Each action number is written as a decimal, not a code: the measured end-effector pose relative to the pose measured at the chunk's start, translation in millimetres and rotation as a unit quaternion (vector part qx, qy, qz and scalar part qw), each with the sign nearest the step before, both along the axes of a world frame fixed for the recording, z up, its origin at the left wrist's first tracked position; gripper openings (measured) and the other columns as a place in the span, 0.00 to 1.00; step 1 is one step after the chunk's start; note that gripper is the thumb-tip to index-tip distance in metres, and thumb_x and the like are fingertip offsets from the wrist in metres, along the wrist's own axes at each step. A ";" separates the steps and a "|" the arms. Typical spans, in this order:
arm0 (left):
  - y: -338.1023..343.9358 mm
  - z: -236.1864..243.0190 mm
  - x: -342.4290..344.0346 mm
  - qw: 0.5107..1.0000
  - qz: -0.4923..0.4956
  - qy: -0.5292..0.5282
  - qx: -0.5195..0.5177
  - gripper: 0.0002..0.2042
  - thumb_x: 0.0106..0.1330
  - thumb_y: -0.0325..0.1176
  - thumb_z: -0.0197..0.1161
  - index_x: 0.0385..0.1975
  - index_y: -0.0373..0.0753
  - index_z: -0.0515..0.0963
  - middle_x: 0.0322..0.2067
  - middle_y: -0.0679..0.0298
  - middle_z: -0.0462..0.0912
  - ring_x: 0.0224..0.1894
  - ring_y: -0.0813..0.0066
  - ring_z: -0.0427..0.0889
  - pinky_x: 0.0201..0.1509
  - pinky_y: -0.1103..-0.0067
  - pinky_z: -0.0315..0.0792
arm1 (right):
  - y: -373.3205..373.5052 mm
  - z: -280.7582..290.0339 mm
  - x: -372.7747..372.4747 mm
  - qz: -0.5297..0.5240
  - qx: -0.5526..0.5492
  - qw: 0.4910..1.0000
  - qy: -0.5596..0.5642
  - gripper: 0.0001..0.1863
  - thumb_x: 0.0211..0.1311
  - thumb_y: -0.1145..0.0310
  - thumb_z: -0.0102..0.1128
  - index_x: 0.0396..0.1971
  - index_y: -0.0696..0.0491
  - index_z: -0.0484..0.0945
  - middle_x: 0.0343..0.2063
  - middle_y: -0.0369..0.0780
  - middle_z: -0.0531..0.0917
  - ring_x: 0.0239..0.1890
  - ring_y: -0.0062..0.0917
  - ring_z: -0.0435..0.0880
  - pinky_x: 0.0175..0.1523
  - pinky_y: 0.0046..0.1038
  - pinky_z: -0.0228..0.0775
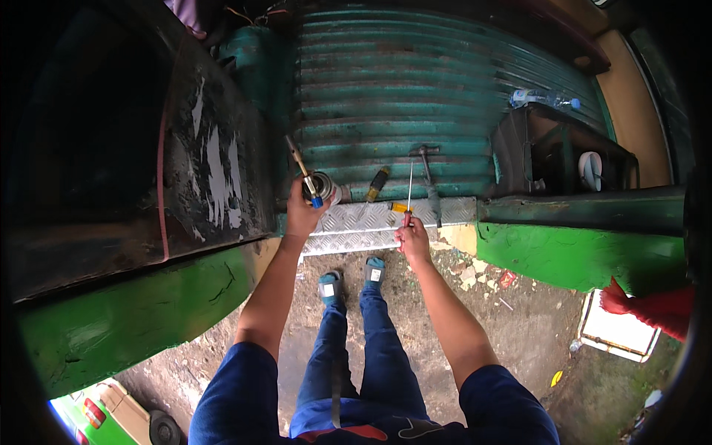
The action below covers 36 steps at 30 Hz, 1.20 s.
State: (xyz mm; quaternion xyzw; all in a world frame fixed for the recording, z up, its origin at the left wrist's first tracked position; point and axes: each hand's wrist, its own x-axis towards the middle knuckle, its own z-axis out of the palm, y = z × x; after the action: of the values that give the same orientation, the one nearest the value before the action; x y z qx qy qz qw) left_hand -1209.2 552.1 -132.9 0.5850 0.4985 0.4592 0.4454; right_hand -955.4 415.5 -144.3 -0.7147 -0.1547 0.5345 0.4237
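By the left end of the metal step (361, 220), the left hand (301, 216) wraps fingers round a blow torch (308, 176), tip away, maybe for safety. By the near edge, the right hand (415, 241) closes fingers round a screwdriver (410, 197), leaving its blade free.

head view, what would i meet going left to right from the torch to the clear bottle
Torch in the left hand, black-and-yellow tool, screwdriver in the right hand, hammer handle, clear bottle.
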 end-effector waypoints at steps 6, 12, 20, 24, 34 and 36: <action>-30.3 -38.3 -25.0 0.999 -0.018 0.010 -0.048 0.31 0.49 0.30 0.78 0.53 0.36 0.71 0.45 0.54 0.80 0.48 0.60 0.82 0.53 0.70 0.75 | 5.2 -19.6 -31.9 0.036 0.030 0.999 -0.002 0.11 0.66 0.72 0.48 0.47 0.52 0.71 0.30 0.37 0.81 0.27 0.17 0.78 0.25 0.21 0.68; -56.1 -44.7 -49.0 0.998 0.014 0.021 -0.051 0.30 0.49 0.29 0.78 0.53 0.36 0.71 0.45 0.53 0.79 0.48 0.56 0.81 0.54 0.69 0.74 | 12.7 -20.4 -65.2 0.022 0.032 0.999 0.026 0.10 0.67 0.75 0.48 0.47 0.56 0.71 0.29 0.38 0.81 0.28 0.18 0.77 0.34 0.22 0.71; -57.0 -21.8 -57.7 0.992 0.035 0.124 0.019 0.31 0.47 0.28 0.77 0.53 0.36 0.71 0.47 0.51 0.77 0.51 0.52 0.78 0.55 0.67 0.72 | 18.7 -21.3 -66.3 0.056 0.040 0.998 0.014 0.09 0.68 0.74 0.47 0.46 0.56 0.71 0.29 0.39 0.81 0.28 0.18 0.77 0.30 0.21 0.69; -63.0 -26.6 -63.1 0.993 0.031 0.110 -0.011 0.31 0.47 0.28 0.77 0.53 0.36 0.70 0.48 0.51 0.76 0.52 0.50 0.77 0.56 0.67 0.72 | 23.5 -14.1 -69.4 0.063 0.030 0.998 0.006 0.09 0.68 0.73 0.47 0.46 0.55 0.72 0.29 0.38 0.81 0.27 0.17 0.77 0.27 0.21 0.67; -74.1 -21.8 -52.0 0.990 0.054 0.123 -0.034 0.33 0.46 0.29 0.78 0.54 0.37 0.69 0.48 0.51 0.76 0.51 0.50 0.78 0.55 0.65 0.72 | 22.2 -8.1 -66.9 0.079 0.020 0.997 -0.011 0.09 0.69 0.73 0.48 0.46 0.55 0.72 0.29 0.38 0.81 0.27 0.17 0.76 0.27 0.20 0.66; -76.1 -24.4 -54.2 0.992 0.057 0.112 -0.024 0.34 0.46 0.29 0.78 0.55 0.37 0.68 0.49 0.51 0.76 0.51 0.51 0.77 0.56 0.65 0.72 | 23.0 -5.6 -69.4 0.080 0.025 0.996 -0.005 0.09 0.68 0.73 0.47 0.46 0.55 0.72 0.30 0.38 0.81 0.27 0.17 0.76 0.27 0.20 0.66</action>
State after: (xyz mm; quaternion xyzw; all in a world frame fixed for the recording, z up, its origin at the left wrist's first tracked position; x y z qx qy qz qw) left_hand -1263.4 476.0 -157.4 0.5926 0.5889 0.4032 0.3735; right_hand -1024.8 438.5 -150.0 -0.6918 -0.2267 0.5593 0.3965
